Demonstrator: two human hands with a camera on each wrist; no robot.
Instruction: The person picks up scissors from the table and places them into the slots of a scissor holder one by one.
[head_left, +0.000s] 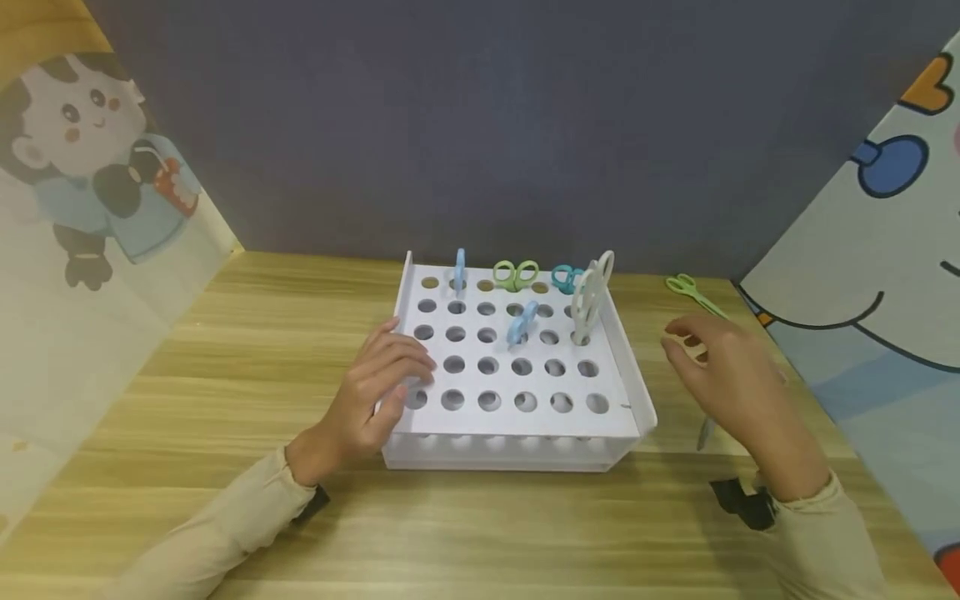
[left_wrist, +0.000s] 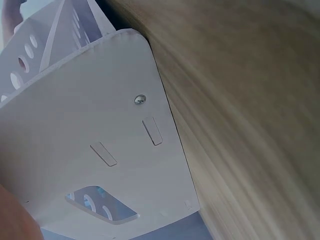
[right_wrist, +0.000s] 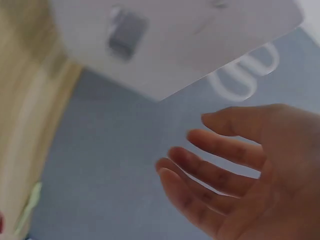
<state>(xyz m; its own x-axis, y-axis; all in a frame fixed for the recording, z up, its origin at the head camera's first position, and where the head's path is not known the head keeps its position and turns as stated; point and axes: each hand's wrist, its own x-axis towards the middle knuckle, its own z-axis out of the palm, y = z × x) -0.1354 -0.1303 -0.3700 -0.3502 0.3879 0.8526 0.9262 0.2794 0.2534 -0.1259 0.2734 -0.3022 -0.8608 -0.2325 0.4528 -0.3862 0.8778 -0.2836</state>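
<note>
The left hand (head_left: 375,393) rests relaxed on the left edge of the white rack (head_left: 470,421), mid-worktop; the right hand (head_left: 731,379), loosely curled, holds nothing. Green scissors (head_left: 696,293) lie near the worktop's (head_left: 525,542) back right corner.

Head camera: overhead from the person's side, facing forward and down; whole perforated white rack (head_left: 506,383), left hand (head_left: 371,387) and right hand (head_left: 731,379) in frame. Left wrist camera: low, tilted, close against the rack's left side panel (left_wrist: 65,125). Right wrist camera: tilted, right hand near, facing right side panel (right_wrist: 180,50). Overlap, head/right wrist: white scissors handles (head_left: 592,292).
</note>
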